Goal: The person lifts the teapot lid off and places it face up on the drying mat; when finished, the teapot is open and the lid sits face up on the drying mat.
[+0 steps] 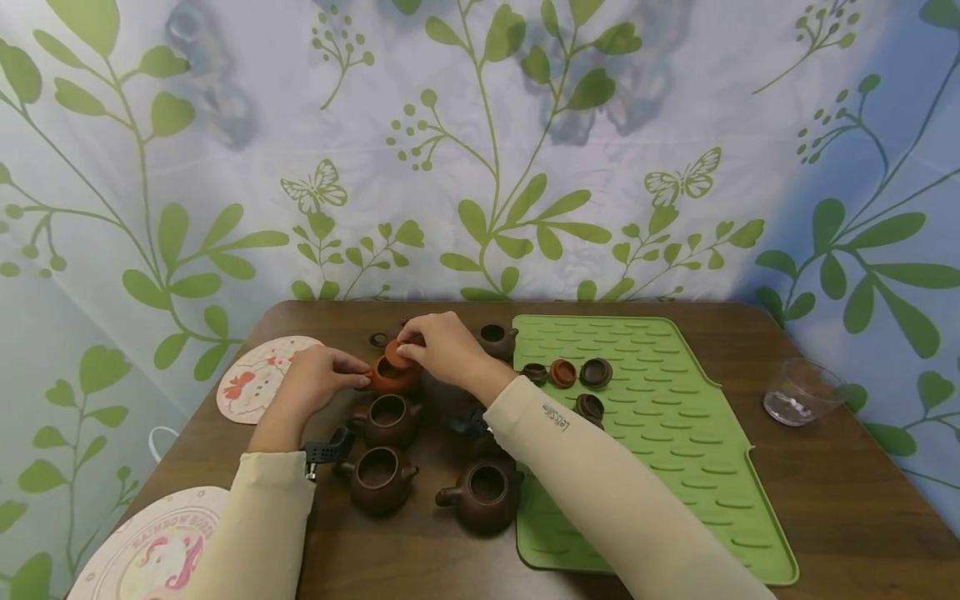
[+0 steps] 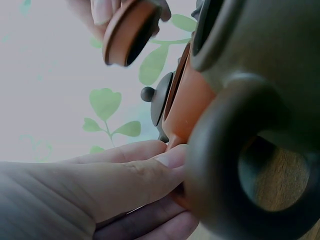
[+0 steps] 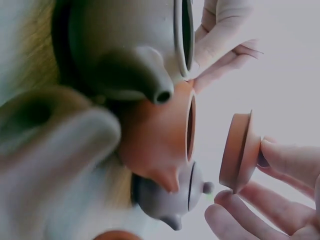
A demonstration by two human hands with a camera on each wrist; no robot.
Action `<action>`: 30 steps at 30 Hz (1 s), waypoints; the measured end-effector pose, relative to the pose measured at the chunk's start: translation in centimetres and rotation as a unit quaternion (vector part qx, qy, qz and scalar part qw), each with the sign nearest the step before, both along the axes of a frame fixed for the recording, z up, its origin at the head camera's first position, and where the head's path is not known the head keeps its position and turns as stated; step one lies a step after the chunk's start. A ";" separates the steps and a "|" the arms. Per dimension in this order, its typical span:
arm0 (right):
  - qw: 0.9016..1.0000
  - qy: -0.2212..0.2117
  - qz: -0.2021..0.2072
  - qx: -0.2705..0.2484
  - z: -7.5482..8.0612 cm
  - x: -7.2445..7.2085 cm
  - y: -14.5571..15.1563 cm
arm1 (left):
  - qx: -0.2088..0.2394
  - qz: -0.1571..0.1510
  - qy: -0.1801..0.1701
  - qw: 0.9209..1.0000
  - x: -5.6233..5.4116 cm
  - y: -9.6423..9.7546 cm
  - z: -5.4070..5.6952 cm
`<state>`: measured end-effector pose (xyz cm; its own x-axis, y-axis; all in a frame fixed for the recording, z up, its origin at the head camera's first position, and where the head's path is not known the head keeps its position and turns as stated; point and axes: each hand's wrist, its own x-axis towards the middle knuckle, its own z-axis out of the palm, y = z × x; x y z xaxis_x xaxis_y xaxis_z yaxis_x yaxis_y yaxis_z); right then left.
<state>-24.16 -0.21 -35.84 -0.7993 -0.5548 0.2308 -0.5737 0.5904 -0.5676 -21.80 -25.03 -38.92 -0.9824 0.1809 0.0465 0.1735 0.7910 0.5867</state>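
Note:
My left hand (image 1: pixel 311 382) pinches the handle side of an orange clay teapot (image 1: pixel 396 383) whose top is uncovered. Above that opening, my right hand (image 1: pixel 448 343) holds an orange lid (image 3: pixel 236 152) by its knob, tilted and apart from the pot. Open dark brown teapots stand nearer to me: one (image 1: pixel 388 423) right beside the orange pot, another (image 1: pixel 377 482) in front of it, and a third (image 1: pixel 483 497) to the right. Beyond the orange pot, the right wrist view shows a dark teapot (image 3: pixel 165 195) with its lid on.
A green ridged mat (image 1: pixel 660 467) lies on the right, with several loose lids (image 1: pixel 596 373) along its left side. Another open dark teapot (image 1: pixel 495 340) stands behind my right hand. A clear glass (image 1: pixel 802 393) is far right; round printed mats (image 1: pixel 240 387) lie left.

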 end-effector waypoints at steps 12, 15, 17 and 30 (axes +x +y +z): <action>0.998 -0.030 -0.018 -0.061 1.1 1.1 4.0 | 0.004 -0.003 0.004 1.000 0.2 -0.1 0.0; 0.992 -0.066 -0.018 -0.103 1.2 1.5 5.4 | 0.004 -0.004 0.007 1.000 0.3 0.0 0.0; 0.984 -0.104 -0.016 -0.142 1.3 1.7 6.4 | 0.002 -0.003 0.009 1.000 0.3 0.1 0.1; 0.905 -0.272 0.029 -0.325 -1.0 1.9 15.3 | 0.001 -0.006 0.004 1.000 0.4 0.1 0.2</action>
